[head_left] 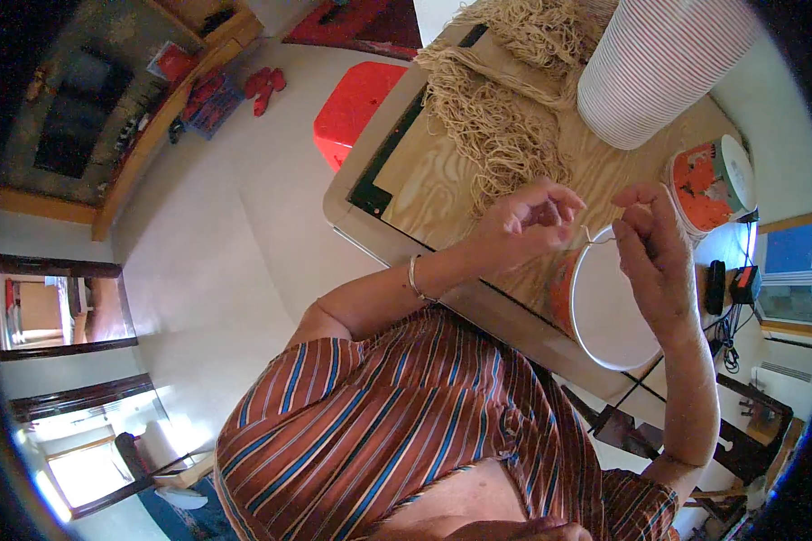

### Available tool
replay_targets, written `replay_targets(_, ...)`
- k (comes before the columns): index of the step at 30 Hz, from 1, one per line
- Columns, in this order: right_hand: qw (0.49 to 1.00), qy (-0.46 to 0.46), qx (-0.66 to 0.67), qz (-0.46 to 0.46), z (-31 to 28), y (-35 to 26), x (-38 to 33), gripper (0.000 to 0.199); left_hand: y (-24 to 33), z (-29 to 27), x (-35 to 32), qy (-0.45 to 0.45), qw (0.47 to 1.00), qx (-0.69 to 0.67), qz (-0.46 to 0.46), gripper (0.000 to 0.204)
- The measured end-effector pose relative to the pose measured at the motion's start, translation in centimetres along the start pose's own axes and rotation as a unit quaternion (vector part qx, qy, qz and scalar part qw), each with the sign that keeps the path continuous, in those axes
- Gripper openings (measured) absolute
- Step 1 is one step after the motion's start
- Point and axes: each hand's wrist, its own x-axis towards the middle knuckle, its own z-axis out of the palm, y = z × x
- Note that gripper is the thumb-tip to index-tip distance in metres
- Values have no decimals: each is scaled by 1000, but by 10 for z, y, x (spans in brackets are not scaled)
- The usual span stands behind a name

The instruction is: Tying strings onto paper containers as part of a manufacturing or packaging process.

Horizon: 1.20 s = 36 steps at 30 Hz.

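Over the near side of the wooden board (424, 194), my left hand (534, 224) is raised with its fingers loosely curled and apart, and nothing shows between them. My right hand (656, 257) is closed in a pinch on a short, thin tan string (597, 238), whose loose end points toward my left hand. Just below both hands stands an open paper tub (618, 311), white inside with orange on its outer wall. Beyond the left hand, a tangled heap of tan strings (505, 131) spreads across the board.
A tall stack of striped paper tubs (659, 77) rises at the far right. Beside it is an orange and green tub (705, 187). A red plastic stool (356, 108) stands past the table's left edge. Black cables (729, 338) hang at the right.
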Motion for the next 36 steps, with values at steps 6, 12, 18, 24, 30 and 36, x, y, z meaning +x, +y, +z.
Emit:
replay_targets(6, 1000, -4, 0, 5, 2, -3, 3, 24, -2, 3, 12, -69, 995, 71, 22, 14)
replay_targets(12, 1000, -6, -2, 16, 3, 0, -7, 23, -12, 2, 7, -59, 998, 27, -15, 10)
replay_targets(18, 1000, -19, -24, 7, -8, 4, 0, 20, -7, -6, 13, -82, 993, 26, -85, 11)
replay_targets(24, 1000, -18, -3, 7, -15, 7, -1, 15, 27, 22, 20, -44, 969, 201, 134, 15)
replay_targets(30, 997, -52, -7, 57, -39, -3, -2, 15, 23, 28, 27, -71, 885, 395, 235, 12)
replay_targets(36, 987, -96, -70, 107, -96, -2, -27, 24, 35, 27, 25, -94, 909, 382, 137, 9)
